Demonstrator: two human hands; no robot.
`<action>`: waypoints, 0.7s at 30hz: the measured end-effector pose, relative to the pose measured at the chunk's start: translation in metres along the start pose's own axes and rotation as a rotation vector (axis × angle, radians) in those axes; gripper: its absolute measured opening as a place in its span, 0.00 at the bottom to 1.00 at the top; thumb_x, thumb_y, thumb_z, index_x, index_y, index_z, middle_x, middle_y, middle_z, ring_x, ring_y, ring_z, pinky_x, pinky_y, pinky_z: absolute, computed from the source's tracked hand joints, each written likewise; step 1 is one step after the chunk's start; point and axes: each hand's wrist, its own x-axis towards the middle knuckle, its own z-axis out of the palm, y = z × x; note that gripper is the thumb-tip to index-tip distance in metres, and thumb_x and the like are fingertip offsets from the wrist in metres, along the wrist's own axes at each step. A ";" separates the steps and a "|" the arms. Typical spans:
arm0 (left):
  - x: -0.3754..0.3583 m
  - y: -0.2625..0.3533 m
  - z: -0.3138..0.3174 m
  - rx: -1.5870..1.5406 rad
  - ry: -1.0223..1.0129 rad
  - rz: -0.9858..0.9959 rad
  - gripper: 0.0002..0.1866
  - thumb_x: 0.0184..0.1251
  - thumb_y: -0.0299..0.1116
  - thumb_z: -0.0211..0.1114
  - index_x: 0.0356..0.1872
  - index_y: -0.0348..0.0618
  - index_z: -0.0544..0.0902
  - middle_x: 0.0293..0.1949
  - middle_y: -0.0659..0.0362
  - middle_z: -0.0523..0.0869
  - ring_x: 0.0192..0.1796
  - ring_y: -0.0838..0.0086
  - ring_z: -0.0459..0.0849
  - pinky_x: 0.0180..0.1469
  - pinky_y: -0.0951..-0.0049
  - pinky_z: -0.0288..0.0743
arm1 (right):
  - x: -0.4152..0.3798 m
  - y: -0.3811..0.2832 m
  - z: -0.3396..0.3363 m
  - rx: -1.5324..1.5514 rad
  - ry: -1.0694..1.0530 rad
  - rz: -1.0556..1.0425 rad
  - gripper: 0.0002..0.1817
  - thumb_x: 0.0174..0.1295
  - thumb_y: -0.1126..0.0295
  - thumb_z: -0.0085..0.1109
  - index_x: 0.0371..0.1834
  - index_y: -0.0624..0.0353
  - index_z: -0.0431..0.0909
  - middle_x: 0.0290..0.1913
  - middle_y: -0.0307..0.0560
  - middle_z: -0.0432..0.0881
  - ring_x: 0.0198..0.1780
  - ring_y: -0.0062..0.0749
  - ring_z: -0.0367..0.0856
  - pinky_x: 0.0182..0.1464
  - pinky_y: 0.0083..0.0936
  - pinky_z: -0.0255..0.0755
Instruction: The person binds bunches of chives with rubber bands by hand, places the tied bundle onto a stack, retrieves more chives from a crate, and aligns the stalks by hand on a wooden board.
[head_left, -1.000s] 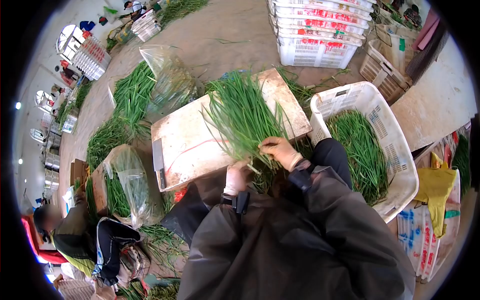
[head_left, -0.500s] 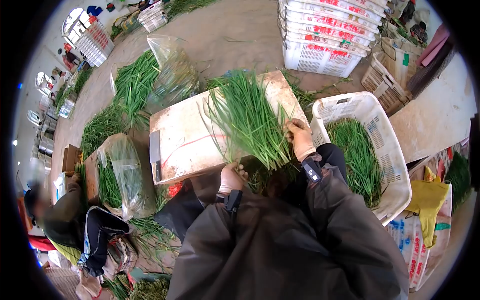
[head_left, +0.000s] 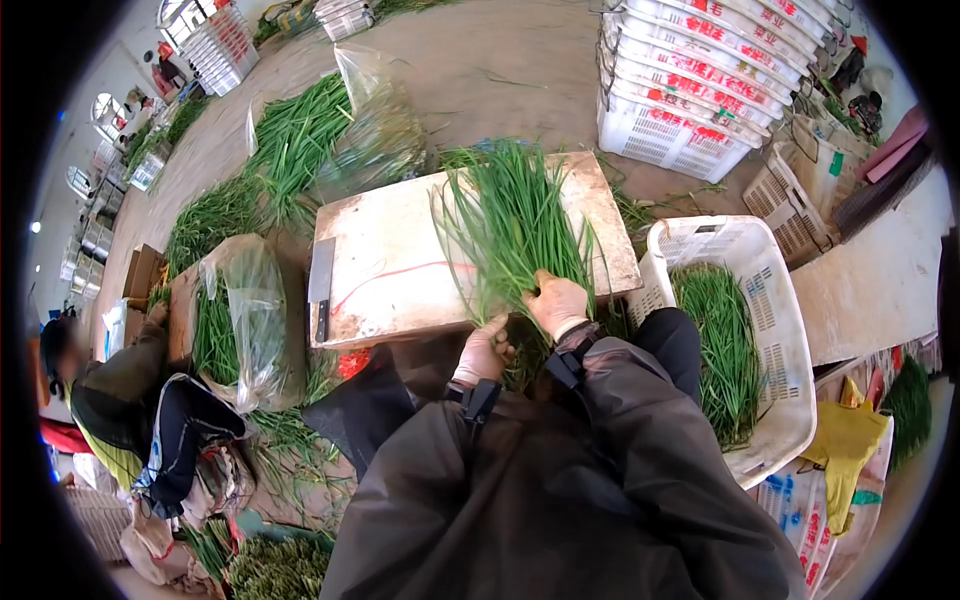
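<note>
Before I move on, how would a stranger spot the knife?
Find the pale board at mid-view. Along its left edge lies the knife, dark handle toward the wearer. Its broad grey blade sets it apart from the slender green stalks farther right.

Green leaves [head_left: 525, 215] on a whitish, brown-stained bench [head_left: 395, 235]; white crates [head_left: 680, 130] with red lettering (1–2 o'clock); yellow cloth [head_left: 842, 448] (4 o'clock); dark trousers [head_left: 192, 420] with white stripes (8 o'clock).

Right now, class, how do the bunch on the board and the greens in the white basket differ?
The bunch fans across the board; the greens lie inside the white basket. The right hand touches the bunch, while no hand touches the greens. Both have long, thin green leaves.
</note>
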 end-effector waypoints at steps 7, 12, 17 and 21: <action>0.005 -0.008 0.003 0.161 0.010 0.141 0.06 0.68 0.31 0.72 0.40 0.53 0.82 0.26 0.71 0.74 0.26 0.80 0.69 0.35 0.72 0.68 | 0.030 0.081 0.007 0.577 0.008 0.056 0.24 0.57 0.52 0.75 0.42 0.64 0.88 0.37 0.60 0.89 0.41 0.46 0.88 0.48 0.36 0.79; 0.012 -0.016 0.004 0.184 0.026 0.107 0.10 0.68 0.32 0.72 0.48 0.49 0.84 0.30 0.68 0.82 0.25 0.80 0.70 0.32 0.74 0.69 | 0.019 0.081 -0.014 0.964 -0.115 0.141 0.23 0.61 0.58 0.78 0.45 0.70 0.86 0.36 0.45 0.88 0.39 0.28 0.83 0.45 0.28 0.77; 0.014 -0.015 0.006 0.200 0.075 0.062 0.10 0.71 0.35 0.70 0.48 0.46 0.84 0.33 0.64 0.86 0.24 0.80 0.69 0.29 0.76 0.69 | 0.012 0.084 -0.011 0.701 -0.030 -0.051 0.24 0.61 0.53 0.77 0.44 0.66 0.86 0.31 0.48 0.87 0.35 0.31 0.83 0.41 0.31 0.76; 0.018 -0.016 0.002 0.178 0.068 0.048 0.10 0.70 0.38 0.69 0.46 0.46 0.82 0.33 0.62 0.86 0.23 0.80 0.70 0.26 0.75 0.67 | -0.015 0.059 -0.014 0.382 -0.010 -0.276 0.17 0.58 0.55 0.75 0.40 0.56 0.86 0.33 0.52 0.88 0.35 0.42 0.87 0.41 0.35 0.79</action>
